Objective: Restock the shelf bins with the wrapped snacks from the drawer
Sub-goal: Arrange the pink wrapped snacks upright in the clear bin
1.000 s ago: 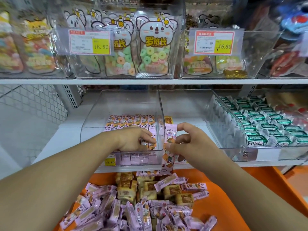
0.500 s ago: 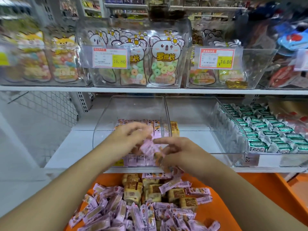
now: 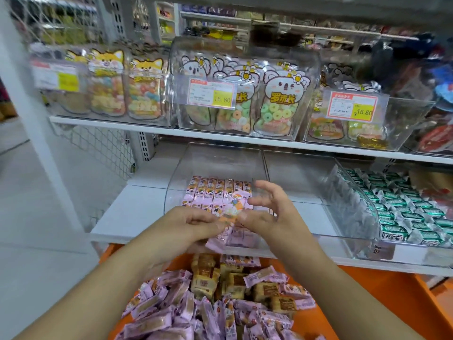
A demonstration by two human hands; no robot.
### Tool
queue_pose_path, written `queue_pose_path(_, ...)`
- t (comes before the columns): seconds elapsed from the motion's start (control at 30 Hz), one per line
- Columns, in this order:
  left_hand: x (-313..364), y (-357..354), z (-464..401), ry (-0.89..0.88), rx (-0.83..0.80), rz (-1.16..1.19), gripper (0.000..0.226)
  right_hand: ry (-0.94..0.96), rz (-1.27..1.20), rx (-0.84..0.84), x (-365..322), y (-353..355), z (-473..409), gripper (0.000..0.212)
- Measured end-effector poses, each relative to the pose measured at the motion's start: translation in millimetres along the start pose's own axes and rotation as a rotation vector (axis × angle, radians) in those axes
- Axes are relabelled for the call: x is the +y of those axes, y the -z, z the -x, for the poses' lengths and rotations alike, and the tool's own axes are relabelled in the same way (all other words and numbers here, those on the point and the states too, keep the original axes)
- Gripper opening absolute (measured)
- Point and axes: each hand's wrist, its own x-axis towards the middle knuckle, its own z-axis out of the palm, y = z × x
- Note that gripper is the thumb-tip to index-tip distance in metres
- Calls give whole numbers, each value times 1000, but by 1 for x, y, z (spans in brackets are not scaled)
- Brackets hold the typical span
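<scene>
A clear bin (image 3: 260, 153) on the middle shelf holds neat rows of pink wrapped snacks (image 3: 215, 190). Both hands meet at its front wall. My left hand (image 3: 196, 223) pinches the lower edge of a pink wrapped snack (image 3: 234, 204), with more pink wrappers (image 3: 230, 238) bunched under its fingers. My right hand (image 3: 268, 212) touches the same snack with thumb and forefinger, its other fingers spread. Below, the orange drawer (image 3: 372, 305) holds a heap of pink snacks (image 3: 196, 317) and brown wrapped snacks (image 3: 235, 280).
An empty clear bin (image 3: 306, 175) stands right of the pink one, then a bin of green wrapped candies (image 3: 404, 207). The upper shelf (image 3: 220, 137) carries bins of bagged gummies with price tags (image 3: 212, 94). A wire mesh panel (image 3: 98, 148) is at the left.
The hands have drawn together in front of the bin and now share one pink snack. The right hand's fingers have spread. The view has tilted up and pulled back.
</scene>
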Motion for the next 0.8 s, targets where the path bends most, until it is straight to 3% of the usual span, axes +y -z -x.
queue_pose_path(0.1,-3,-2,-5,-34,102,61,20,33,113,-150,0,-14,4,94)
queue_pose_path(0.2,-8,4,-10,-56,111,-43,30,42,305,-169,2,-26,4,108)
queue_pose_path(0.33,-5,10,-12,-139,135,-232,23,58,359,-103,7,-27,-10,105)
queue_pose_path(0.4,-5,20,-15,-248,313,-469,23,67,382,-73,11,-28,-23,102)
queue_pose_path(0.5,-15,49,-34,-377,513,-786,48,111,473,-41,18,-33,-55,98)
queue_pose_path(0.6,-29,73,-51,-323,466,-849,67,132,619,-49,28,-49,-106,100)
queue_pose_path(0.7,-40,78,-58,-304,349,-767,67,105,703,-99,38,-72,-160,105)
queue_pose_path(0.8,-48,83,-61,-358,367,-730,65,86,763,-197,47,-92,-203,96)
